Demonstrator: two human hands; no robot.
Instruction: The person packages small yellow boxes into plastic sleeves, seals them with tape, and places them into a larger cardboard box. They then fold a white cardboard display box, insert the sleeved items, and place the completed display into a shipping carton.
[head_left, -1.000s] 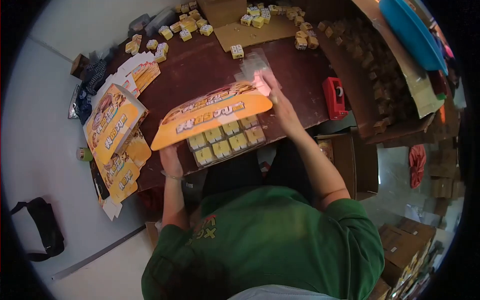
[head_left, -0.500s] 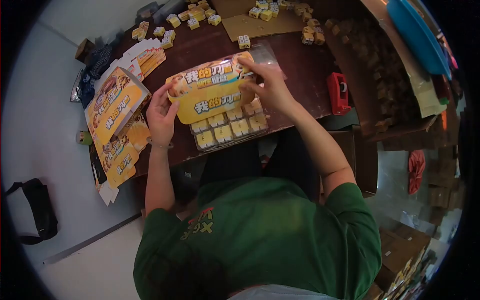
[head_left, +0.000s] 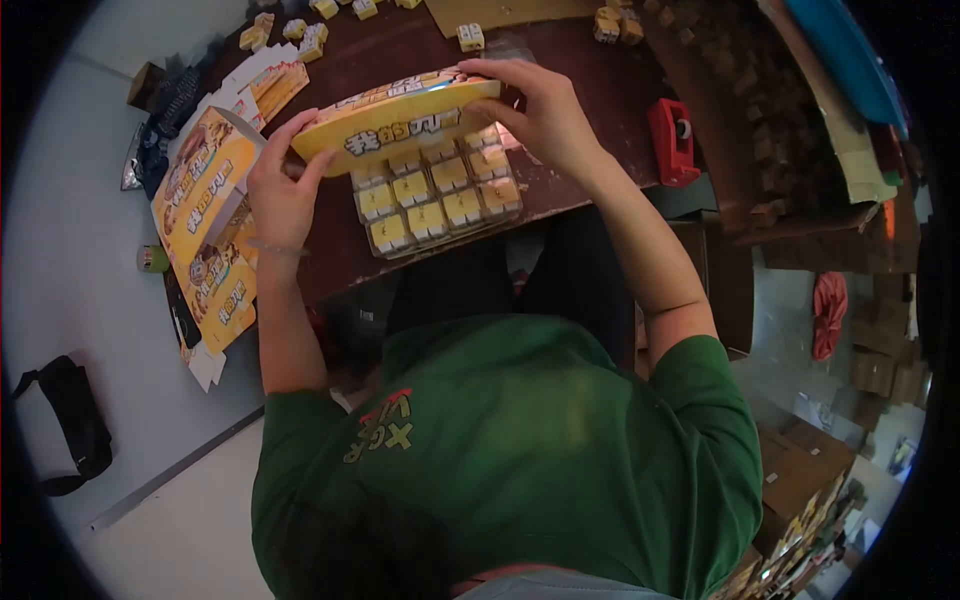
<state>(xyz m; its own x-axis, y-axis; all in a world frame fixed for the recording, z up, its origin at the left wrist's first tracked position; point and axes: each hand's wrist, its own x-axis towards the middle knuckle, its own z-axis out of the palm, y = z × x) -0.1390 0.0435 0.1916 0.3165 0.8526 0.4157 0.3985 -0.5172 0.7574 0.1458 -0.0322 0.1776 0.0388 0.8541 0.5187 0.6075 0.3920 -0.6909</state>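
A yellow printed card (head_left: 400, 122), folded along its upper edge, is held up between both hands. My left hand (head_left: 284, 185) pinches its left end, thumb on the front face. At the right end, my right hand (head_left: 540, 112) grips the card between thumb and fingers. Below and behind the card, a clear plastic tray (head_left: 440, 238) sits at the table's near edge, filled with rows of small yellow and white cube pieces. The card covers part of the tray's far side.
Printed cartons (head_left: 205, 175) are stacked at the table's left. A red tape dispenser (head_left: 675, 145) stands on the dark table (head_left: 610, 125) at right, beside a large cardboard box (head_left: 750, 110) of small pieces. Loose cubes (head_left: 470, 38) lie at the back. A green can (head_left: 152, 259) is far left.
The card has been lifted off the tray and tilted so its top face is foreshortened, uncovering more cube rows. Both hands still hold it. The whole view has shifted, with the table appearing higher.
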